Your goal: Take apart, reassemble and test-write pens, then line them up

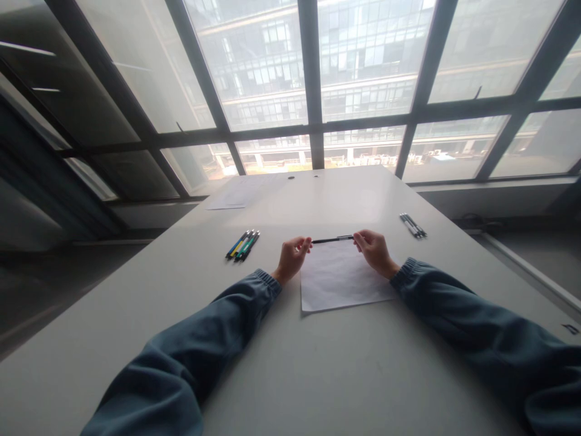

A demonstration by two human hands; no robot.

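Observation:
A slim black pen point(333, 240) is stretched level between my two hands, above the far part of a white paper sheet point(342, 278). My left hand point(293, 257) pinches one end of the pen between thumb and fingers. The other end, with the clip, is gripped by the fingertips of my right hand point(373, 249). To the left of my left hand lies a group of pens point(243, 246) with blue, yellow and green barrels. Beyond my right hand, several grey-and-black pens point(413, 225) rest side by side.
The white table point(272, 357) reaches to tall windows with dark frames point(315, 145). At its far left lies another paper sheet point(236, 192). A small dark round spot point(291, 178) shows near the far edge. A small black object point(570, 329) sits at the right.

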